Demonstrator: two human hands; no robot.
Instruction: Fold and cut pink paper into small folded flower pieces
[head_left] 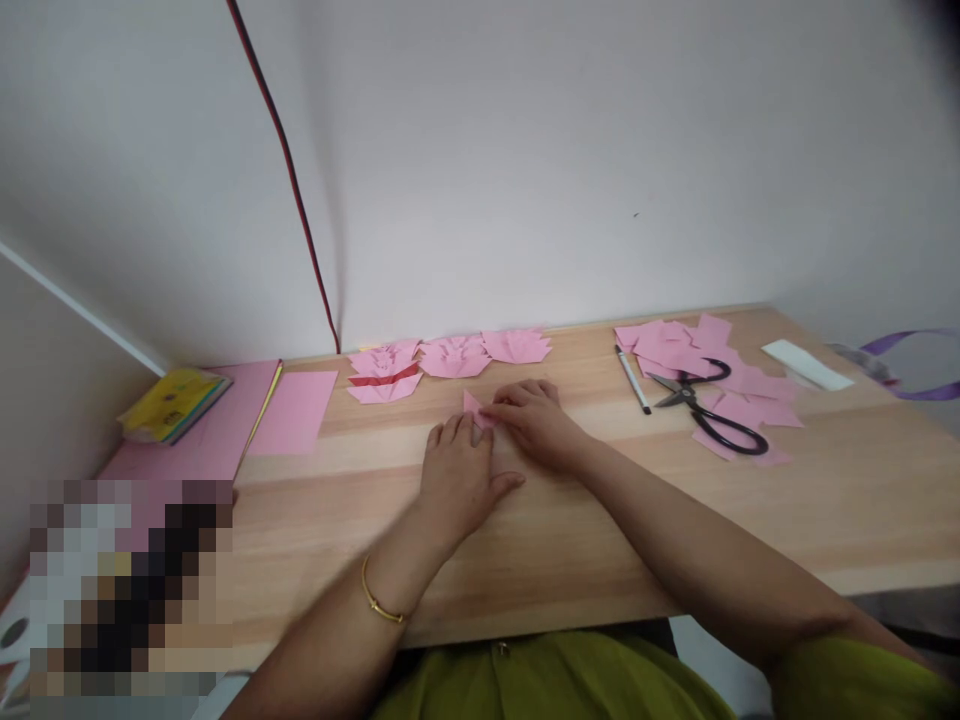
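Observation:
A small folded piece of pink paper (474, 408) lies on the wooden table between my two hands, partly covered by my fingers. My left hand (459, 470) rests palm down, its fingers lying flat over the paper's near left edge and its thumb stretched out to the right. From the right side, my right hand (536, 420) reaches the paper with index finger and thumb closed on its right edge and the other fingers curled. Just beyond stand rows of folded pink paper shapes (454, 356), and one shape bears a red strip (384, 376).
Black-handled scissors (684, 396) lie on scattered pink paper pieces (660, 345) at right, beside a white pen (634, 380) and a white strip (806, 364). Pink sheets (296, 412), a yellow pencil-like stick (260, 415) and a yellow packet (174, 402) lie left. A cable (289, 150) hangs behind.

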